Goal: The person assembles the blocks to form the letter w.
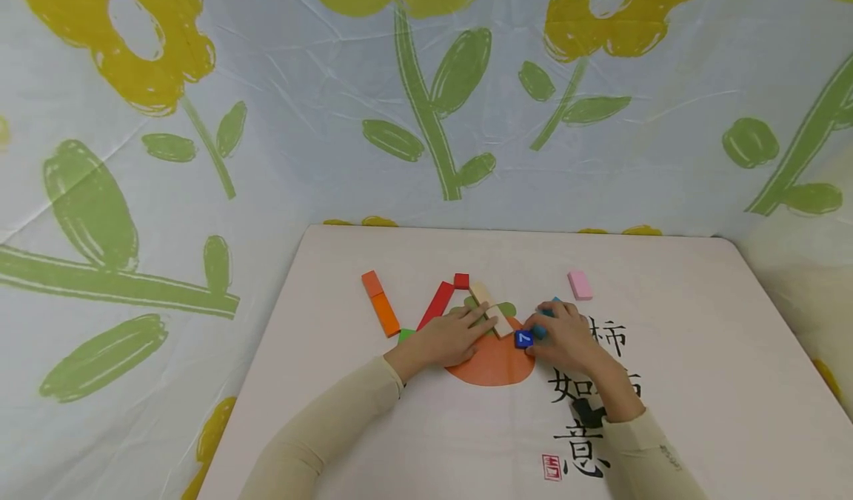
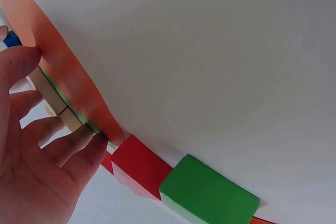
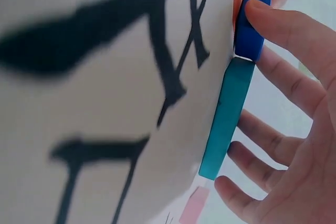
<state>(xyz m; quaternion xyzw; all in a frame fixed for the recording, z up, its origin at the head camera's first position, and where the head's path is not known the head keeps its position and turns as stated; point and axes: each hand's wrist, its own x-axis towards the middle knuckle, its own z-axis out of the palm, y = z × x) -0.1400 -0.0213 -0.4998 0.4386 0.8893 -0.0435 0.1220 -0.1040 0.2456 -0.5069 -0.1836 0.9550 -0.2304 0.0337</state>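
My right hand (image 1: 563, 337) pinches a dark blue block (image 1: 523, 338), marked with a white 7, between thumb and index finger. A teal block (image 3: 228, 119) stands end to end with it, the other fingers along its side. My left hand (image 1: 449, 338) lies with fingers spread, the fingertips at two plain wooden blocks (image 1: 500, 322) in a slanting line. The blue block sits near their lower end. In the left wrist view, a red block (image 2: 139, 165) and a green block (image 2: 210, 191) are beyond the little finger.
Two orange blocks (image 1: 385, 315) lie end to end at the left. A red cube (image 1: 462, 281) stands between the long red block and the wooden ones. A pink block (image 1: 580, 285) lies at the back right. The pale tablecloth carries a printed orange fruit (image 1: 496, 367) and black characters (image 1: 581, 452).
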